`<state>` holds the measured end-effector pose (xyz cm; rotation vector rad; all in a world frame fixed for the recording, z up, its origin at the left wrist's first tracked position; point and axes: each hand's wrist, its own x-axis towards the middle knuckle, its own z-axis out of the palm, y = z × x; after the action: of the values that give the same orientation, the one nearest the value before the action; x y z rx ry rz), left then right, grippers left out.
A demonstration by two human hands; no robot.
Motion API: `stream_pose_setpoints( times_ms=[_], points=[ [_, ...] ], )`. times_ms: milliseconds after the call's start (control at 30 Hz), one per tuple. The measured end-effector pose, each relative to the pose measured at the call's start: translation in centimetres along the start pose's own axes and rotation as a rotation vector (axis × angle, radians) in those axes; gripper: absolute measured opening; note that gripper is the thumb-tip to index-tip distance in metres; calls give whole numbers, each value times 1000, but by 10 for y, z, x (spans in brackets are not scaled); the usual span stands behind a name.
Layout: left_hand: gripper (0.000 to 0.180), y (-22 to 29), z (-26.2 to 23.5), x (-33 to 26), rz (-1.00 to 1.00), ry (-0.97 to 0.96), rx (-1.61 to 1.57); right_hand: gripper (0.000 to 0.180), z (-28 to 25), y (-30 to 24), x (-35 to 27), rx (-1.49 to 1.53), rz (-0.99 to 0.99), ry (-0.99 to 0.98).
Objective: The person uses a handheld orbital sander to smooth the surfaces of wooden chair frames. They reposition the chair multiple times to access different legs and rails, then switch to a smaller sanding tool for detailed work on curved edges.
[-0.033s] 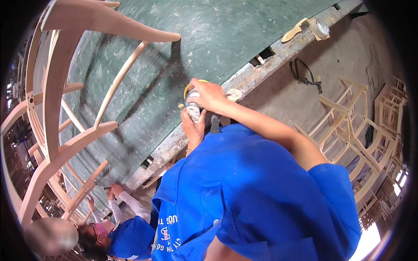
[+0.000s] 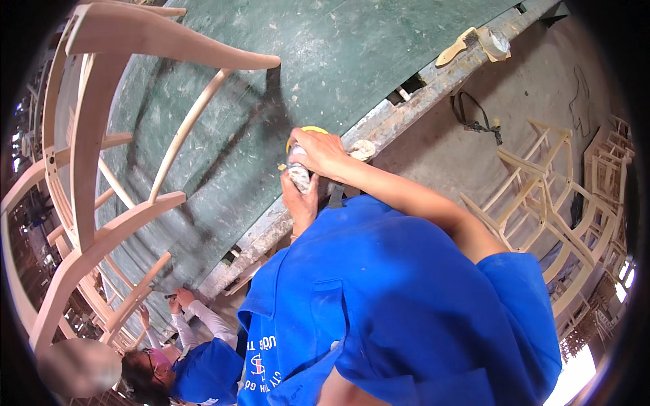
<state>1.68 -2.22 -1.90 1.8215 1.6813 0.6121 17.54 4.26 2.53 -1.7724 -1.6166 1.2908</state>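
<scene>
Over the edge of the green tabletop [image 2: 338, 68], both my hands close round a small whitish, stained cylinder [image 2: 298, 178], perhaps a bottle or jar. My left hand [image 2: 299, 206] grips its near end. My right hand [image 2: 321, 154] wraps over its upper part, fingers bent and covering much of it. A yellow round rim [image 2: 315, 128] shows just beyond the right fingers; whether it belongs to the cylinder, I cannot tell. Beside my right wrist lies a crumpled pale rag or lump [image 2: 363, 149] on the table's edge.
A large unpainted wooden chair frame [image 2: 88, 135] stands on the table at left. A brush [image 2: 455, 47] and whitish cup [image 2: 496, 44] sit on the worn metal edge [image 2: 420, 101]. A black strap [image 2: 474, 122] and more chair frames [image 2: 542, 176] are on the floor. A co-worker [image 2: 203, 365] works lower left.
The fingers of my right hand have shifted slightly on the cylinder. The whole view has moved a few pixels; the cylinder stays in both hands.
</scene>
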Motion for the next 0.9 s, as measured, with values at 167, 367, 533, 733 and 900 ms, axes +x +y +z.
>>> stream_pose_setpoints(
  times_ms=[167, 367, 533, 733, 900],
  points=[
    [66, -2, -2, -6, 37, 14, -9, 47, -11, 11, -34, 39, 45, -58],
    [58, -3, 1, -3, 11, 42, -31, 40, -2, 8, -14, 44, 55, 86],
    [54, 1, 4, -6, -2, 90, -9, 41, -5, 3, -7, 65, 29, 149],
    [65, -13, 6, -20, -58, 83, -65, 41, -27, 63, -8, 489, 226, 288],
    [66, -14, 9, -26, -20, 103, -102, 37, -31, 57, -33, 554, 326, 119]
  ],
)
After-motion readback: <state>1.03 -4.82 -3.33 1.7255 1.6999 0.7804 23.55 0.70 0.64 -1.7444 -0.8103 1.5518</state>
